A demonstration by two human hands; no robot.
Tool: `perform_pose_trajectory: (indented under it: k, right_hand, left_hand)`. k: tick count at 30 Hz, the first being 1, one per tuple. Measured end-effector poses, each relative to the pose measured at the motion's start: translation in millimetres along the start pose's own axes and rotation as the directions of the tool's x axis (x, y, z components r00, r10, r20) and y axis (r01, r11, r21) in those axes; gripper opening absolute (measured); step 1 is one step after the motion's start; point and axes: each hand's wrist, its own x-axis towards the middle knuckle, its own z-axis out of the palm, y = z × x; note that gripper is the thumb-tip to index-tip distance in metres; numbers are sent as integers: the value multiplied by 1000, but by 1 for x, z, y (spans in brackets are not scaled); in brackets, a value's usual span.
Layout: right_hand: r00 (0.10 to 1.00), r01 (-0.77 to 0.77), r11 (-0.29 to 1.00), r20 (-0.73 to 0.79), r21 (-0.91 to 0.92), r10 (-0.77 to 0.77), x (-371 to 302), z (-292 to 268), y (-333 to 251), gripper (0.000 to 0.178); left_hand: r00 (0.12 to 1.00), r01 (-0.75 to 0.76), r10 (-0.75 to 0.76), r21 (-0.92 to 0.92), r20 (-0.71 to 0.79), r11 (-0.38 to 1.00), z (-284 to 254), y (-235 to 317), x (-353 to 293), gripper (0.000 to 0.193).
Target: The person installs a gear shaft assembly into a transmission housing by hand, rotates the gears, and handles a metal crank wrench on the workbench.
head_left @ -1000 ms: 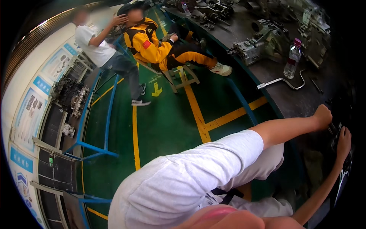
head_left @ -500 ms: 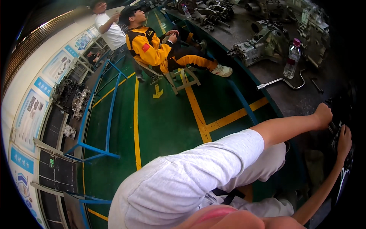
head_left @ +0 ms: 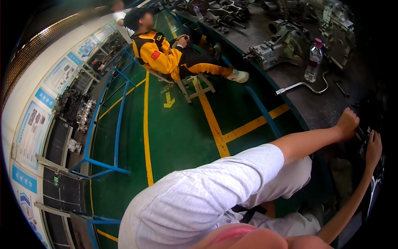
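Observation:
My left hand [head_left: 347,123] is closed in a fist at the right side of the view, beside dark metal parts [head_left: 363,132] on the workbench. What its fingers wrap round is hidden. Just nearer to me, my right hand [head_left: 374,148] has its fingers bent together against the same dark parts; whatever they grip is lost in the shadow at the rim. Farther along the bench lie a crank-shaped speed wrench [head_left: 290,88] and a short dark metal rod [head_left: 342,89]. A clear bottle with a purple cap [head_left: 314,62] stands upright behind the wrench.
Metal gearbox housings [head_left: 286,46] and several gears and shafts [head_left: 226,18] cover the bench's far part. A person in orange and black [head_left: 161,56] sits on a stool [head_left: 186,89] left of the bench. Blue-framed benches [head_left: 120,124] line the green floor [head_left: 178,137].
The view has shifted slightly. The seated person has turned their head, and the standing person in white has moved toward the top edge. Both my hands keep nearly the same place and grip.

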Motion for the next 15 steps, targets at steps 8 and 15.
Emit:
perform_pose_trajectory:
  k: [8,15]
  right_hand:
    - [999,24,999,-42,39,-23,-2,-34,-43,29]
    - [993,66,997,-102,38,-62,-9,-34,-51,31]
  left_hand:
    - [981,-68,59,-43,-186,997,-28,1,-6,18]
    - [979,-66,64,1,-193,998,-27,2,-7,21]
